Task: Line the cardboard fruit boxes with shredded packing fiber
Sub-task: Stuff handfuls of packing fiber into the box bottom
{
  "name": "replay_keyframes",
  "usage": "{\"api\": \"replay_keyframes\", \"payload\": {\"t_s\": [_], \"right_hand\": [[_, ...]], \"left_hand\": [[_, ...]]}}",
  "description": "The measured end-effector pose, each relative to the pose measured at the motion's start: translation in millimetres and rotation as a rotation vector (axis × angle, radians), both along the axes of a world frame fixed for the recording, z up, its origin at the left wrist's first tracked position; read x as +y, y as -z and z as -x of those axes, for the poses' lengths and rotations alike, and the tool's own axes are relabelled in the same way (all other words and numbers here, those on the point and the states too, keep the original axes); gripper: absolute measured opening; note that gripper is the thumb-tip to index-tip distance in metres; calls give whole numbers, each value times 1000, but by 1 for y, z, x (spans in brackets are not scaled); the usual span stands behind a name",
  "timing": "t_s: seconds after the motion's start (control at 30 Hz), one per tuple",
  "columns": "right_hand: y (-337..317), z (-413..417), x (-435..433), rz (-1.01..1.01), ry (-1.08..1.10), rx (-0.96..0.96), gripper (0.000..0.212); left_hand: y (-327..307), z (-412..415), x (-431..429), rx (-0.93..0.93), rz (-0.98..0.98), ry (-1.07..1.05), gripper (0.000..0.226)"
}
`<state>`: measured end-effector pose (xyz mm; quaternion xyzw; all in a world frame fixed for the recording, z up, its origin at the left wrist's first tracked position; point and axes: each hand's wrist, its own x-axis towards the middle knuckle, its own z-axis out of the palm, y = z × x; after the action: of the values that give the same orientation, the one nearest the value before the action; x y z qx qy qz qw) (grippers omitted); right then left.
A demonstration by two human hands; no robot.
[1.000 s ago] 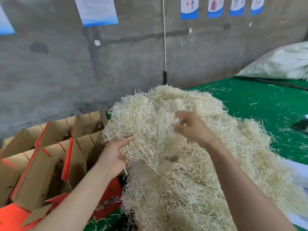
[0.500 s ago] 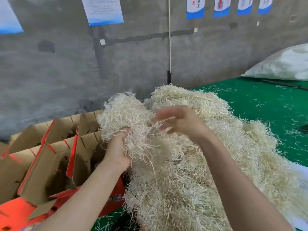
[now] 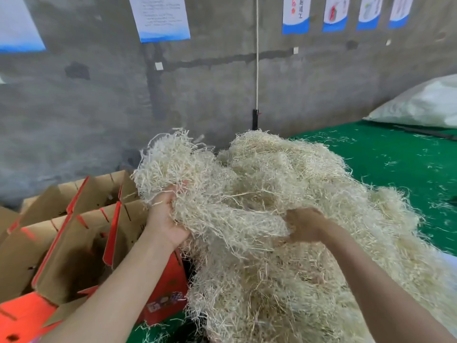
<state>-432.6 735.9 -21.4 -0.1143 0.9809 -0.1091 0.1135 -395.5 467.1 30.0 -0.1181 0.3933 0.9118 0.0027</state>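
Shredded packing fiber (image 3: 284, 189) heaped toward table's (image 3: 395, 169) left edge; left hand (image 3: 165, 219) and right hand (image 3: 304, 226) clench a clump, likely for boxes (image 3: 74, 231)

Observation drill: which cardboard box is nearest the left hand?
The front box with the red printed side, under the left hand; others sit farther left or behind.

r hand (image 3: 306, 225) fingers buried in fiber (image 3: 284, 280).

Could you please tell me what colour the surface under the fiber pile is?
The table cover is plain green, best seen in the head view.
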Motion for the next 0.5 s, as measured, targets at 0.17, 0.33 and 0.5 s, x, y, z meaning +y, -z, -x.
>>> {"api": "replay_keyframes", "payload": {"t_s": [0.17, 0.33, 0.5], "right_hand": [[-62, -30, -35, 223, -269, 119, 87], [-29, -41, -107, 391, -196, 331, 15], [22, -22, -50, -141, -114, 240, 16]], "left_hand": [[-3, 1, 3, -23, 10, 16, 23], [-14, 1, 2, 17, 5, 30, 35], [-26, 4, -20, 120, -57, -83, 26]]}}
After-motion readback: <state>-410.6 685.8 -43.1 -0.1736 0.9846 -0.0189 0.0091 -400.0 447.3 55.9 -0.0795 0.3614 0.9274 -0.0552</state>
